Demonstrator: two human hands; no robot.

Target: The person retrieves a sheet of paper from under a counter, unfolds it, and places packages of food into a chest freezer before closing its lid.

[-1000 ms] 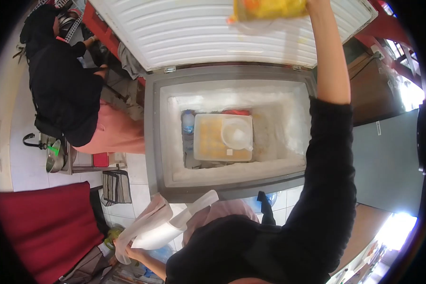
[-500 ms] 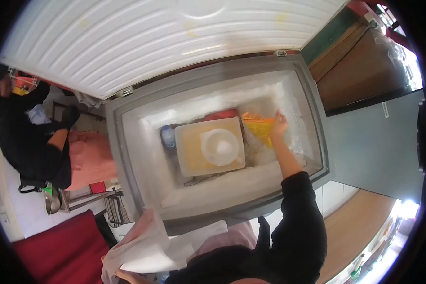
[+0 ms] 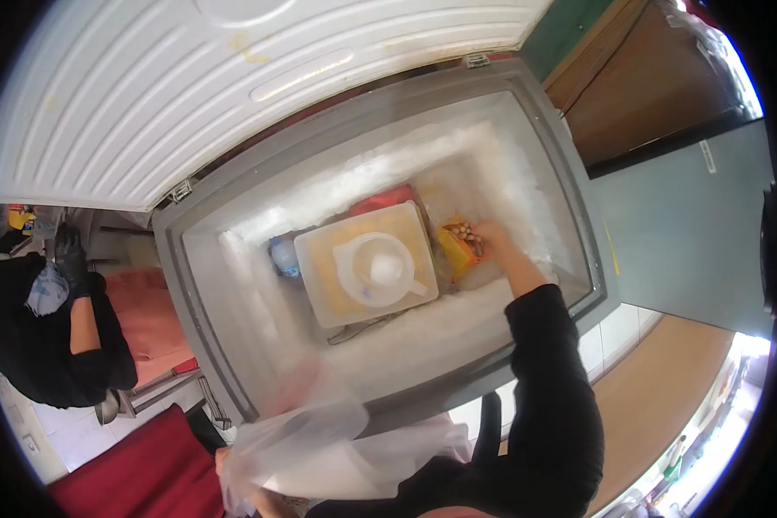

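My right hand (image 3: 495,241) reaches down into the open chest freezer (image 3: 388,380) and grips a yellow and orange packet (image 3: 459,246). Small brownish, sausage-like pieces show at the packet's end beside my fingers. At the lower left, my left hand (image 3: 263,502) holds a translucent plastic bag (image 3: 319,440) against the freezer's front edge; the bag hides most of its fingers. Left of the packet sits a plastic tub (image 3: 318,281) with yellowish contents. On the tub rests a translucent jug (image 3: 348,268) with something white inside.
Frost lines the freezer walls, and the raised white lid (image 3: 302,78) stands behind. A blue-capped bottle (image 3: 285,256) and a red package (image 3: 382,200) lie around the tub. A person in black (image 3: 39,345) with a dark glove works at the left. A grey cabinet (image 3: 682,233) stands right.
My right hand has moved down and slightly left with the packet, whose end with the brownish pieces now shows. The plastic bag has shifted right. The other person's gloved hand has moved.
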